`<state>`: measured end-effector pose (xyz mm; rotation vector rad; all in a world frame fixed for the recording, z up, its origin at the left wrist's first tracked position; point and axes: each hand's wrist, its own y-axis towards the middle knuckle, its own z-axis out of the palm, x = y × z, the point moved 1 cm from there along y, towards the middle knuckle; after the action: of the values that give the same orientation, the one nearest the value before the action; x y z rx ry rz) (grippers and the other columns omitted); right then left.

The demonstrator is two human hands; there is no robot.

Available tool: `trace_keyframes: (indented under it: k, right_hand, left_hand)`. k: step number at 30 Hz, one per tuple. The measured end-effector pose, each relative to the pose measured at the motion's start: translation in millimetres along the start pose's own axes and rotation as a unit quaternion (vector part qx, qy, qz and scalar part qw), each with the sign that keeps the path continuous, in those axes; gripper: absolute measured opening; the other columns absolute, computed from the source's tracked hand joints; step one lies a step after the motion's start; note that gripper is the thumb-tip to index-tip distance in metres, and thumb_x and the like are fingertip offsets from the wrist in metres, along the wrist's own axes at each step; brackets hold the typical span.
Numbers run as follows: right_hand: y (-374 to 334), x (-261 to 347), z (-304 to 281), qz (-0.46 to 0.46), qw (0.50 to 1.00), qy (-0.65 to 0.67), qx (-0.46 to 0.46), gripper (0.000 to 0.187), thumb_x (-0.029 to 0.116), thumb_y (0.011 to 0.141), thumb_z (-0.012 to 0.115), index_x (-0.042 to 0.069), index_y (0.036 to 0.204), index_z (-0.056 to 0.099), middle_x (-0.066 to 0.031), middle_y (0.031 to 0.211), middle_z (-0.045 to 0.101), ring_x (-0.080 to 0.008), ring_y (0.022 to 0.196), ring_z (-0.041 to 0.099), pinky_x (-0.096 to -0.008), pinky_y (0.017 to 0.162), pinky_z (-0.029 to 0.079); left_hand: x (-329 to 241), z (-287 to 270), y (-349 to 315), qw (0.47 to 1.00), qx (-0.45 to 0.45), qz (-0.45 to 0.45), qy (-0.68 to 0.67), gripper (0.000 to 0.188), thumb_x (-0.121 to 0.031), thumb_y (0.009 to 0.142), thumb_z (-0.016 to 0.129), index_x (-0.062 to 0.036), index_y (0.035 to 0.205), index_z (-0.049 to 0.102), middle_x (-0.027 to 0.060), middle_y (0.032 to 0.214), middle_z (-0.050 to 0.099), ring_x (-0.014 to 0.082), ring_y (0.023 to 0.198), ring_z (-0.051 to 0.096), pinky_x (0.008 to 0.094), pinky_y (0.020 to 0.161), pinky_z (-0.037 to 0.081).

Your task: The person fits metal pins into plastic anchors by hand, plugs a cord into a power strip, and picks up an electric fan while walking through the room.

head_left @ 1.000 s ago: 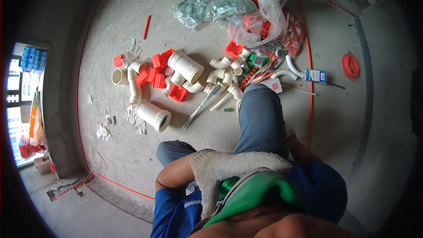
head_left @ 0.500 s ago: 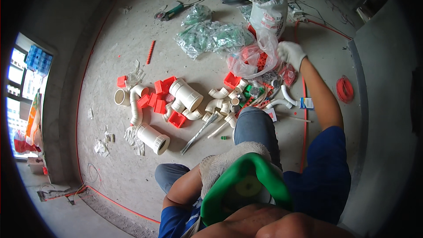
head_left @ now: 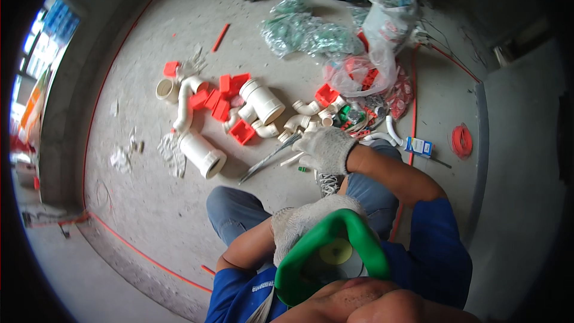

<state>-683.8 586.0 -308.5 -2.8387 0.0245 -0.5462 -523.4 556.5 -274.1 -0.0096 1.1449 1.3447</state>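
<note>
Wire bundle (head_left: pixel 260 164): on the floor; far end right at R hand's (head_left: pixel 326 148) fingertips.
R hand: in a glove, fingers bent; can't tell if they grip the bundle.
L hand (head_left: pixel 306 220): gloved, this side of the bundle; green mask (head_left: pixel 359 224) is in the way, so can't tell if fingers grip.
Print: blue-white box (head_left: pixel 418 147), R of the bundle, has some, too small to read; white bag (head_left: pixel 387 24), past the bundle, has red marks, too blurry.
White pipes (head_left: pixel 261 101): mostly past the bundle, w/ red boxes (head_left: pixel 220 111) btwn.
Red coil (head_left: pixel 461 141): well R of the bundle.
</note>
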Motion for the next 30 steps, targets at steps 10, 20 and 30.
trace_keyframes:
  k: [10,20,30]
  right_hand:
    - [44,12,69,0.043,0.963,-0.072,0.256,0.035,0.027,0.087,0.056,0.007,0.115,0.061,-0.0204,0.104,0.067,-0.0368,0.097,0.065,-0.0466,0.084,0.051]
    - [52,18,64,0.064,0.982,-0.029,0.175,0.038,0.032,0.089,0.059,0.009,0.12,0.06,-0.0185,0.111,0.064,-0.0345,0.101,0.063,-0.0435,0.089,0.048]
    - [28,16,78,0.073,0.982,-0.029,0.173,0.037,0.032,0.087,0.061,0.011,0.118,0.061,-0.0173,0.112,0.064,-0.0358,0.104,0.061,-0.0449,0.091,0.047]
  left_hand:
    - [1,56,-111,0.974,-0.133,0.174,0.061,0.105,-0.049,0.06,0.088,0.0011,0.138,0.039,0.0198,0.137,0.045,0.0326,0.125,0.047,0.0442,0.103,0.04]
    - [0,82,-159,0.985,-0.14,0.105,-0.004,0.128,-0.04,0.062,0.091,0.0012,0.151,0.01,0.0227,0.144,0.034,0.0321,0.133,0.037,0.041,0.107,0.035]
    - [-34,-24,-222,0.617,-0.743,0.176,-0.188,0.031,-0.009,0.089,0.062,-0.0026,0.117,0.052,0.0077,0.092,0.06,0.0147,0.07,0.058,0.0264,0.058,0.048]
